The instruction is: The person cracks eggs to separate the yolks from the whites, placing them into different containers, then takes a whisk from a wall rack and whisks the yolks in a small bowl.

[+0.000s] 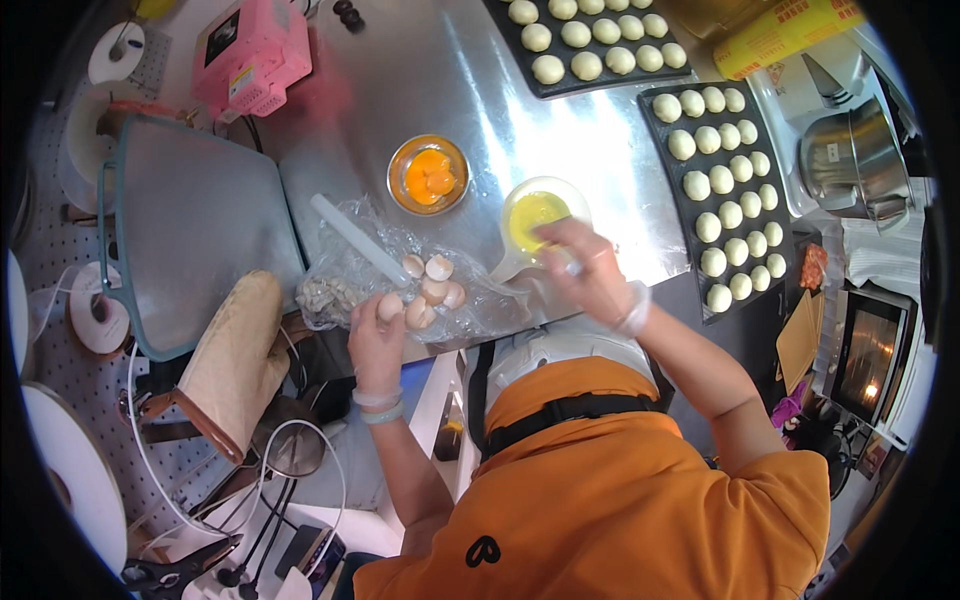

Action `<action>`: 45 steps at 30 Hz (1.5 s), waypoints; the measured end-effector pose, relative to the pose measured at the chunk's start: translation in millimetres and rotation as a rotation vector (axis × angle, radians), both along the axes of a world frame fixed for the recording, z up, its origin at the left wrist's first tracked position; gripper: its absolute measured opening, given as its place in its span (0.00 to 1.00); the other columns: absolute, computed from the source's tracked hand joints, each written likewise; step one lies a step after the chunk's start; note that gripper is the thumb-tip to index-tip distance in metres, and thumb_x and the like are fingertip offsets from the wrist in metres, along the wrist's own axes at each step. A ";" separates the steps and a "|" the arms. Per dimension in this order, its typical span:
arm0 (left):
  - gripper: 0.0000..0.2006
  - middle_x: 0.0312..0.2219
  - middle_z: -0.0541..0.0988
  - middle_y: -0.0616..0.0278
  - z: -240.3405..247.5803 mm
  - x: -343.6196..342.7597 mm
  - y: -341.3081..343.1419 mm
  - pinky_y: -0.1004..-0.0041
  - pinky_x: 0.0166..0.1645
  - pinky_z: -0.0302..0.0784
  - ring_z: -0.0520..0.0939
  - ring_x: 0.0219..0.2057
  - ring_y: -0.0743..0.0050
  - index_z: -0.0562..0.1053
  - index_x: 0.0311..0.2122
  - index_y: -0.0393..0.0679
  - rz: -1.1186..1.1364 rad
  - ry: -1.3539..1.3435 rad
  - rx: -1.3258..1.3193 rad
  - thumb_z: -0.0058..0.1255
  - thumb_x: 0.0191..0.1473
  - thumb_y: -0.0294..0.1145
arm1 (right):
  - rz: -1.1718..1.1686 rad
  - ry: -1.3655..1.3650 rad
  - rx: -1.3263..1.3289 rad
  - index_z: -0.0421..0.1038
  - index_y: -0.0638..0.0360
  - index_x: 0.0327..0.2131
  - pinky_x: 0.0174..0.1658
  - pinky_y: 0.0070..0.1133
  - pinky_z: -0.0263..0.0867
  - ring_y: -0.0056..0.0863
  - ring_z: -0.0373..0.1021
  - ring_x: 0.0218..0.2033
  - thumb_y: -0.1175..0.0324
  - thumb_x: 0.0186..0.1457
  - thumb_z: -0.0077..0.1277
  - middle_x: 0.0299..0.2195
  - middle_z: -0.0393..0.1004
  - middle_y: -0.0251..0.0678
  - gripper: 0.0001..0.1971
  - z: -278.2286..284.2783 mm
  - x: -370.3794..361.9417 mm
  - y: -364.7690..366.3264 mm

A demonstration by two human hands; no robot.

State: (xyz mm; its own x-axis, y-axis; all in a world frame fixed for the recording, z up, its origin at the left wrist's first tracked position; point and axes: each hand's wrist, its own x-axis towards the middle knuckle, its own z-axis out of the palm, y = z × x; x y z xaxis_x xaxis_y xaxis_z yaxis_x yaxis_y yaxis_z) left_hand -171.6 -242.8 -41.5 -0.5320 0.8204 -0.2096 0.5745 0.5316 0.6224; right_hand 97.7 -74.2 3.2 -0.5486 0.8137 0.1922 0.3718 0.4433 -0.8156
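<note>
My left hand has its fingertips closed on an eggshell at the edge of a small heap of cracked eggshells. The heap lies on a crumpled clear plastic bag. My right hand hovers at the near right rim of a white bowl holding clear yellowish egg white. Its fingers are bent and blurred, so whether they hold anything is unclear. Farther left stands a round metal bowl with several orange egg yolks.
Black trays of round dough balls occupy the right and far side of the steel table. A white tube lies on the bag. At left are a grey lidded bin, oven mitt and pink machine. A steel pot stands right.
</note>
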 end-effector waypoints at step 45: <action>0.21 0.32 0.75 0.52 -13.9 143.2 78.7 0.70 0.32 0.72 0.74 0.25 0.67 0.70 0.47 0.32 -0.144 -0.126 -0.003 0.57 0.48 0.29 | 0.369 -0.339 0.257 0.72 0.65 0.36 0.42 0.28 0.65 0.37 0.65 0.39 0.77 0.44 0.52 0.36 0.70 0.36 0.12 -103.5 173.0 39.7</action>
State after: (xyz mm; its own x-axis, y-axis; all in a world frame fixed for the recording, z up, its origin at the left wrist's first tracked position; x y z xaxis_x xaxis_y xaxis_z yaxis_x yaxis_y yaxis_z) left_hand -28.4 -164.1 -55.3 -0.3788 0.8854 -0.2694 0.5624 0.4514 0.6928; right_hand 270.8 -34.5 -100.3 -0.8535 0.5065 0.1227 0.3768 0.7624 -0.5260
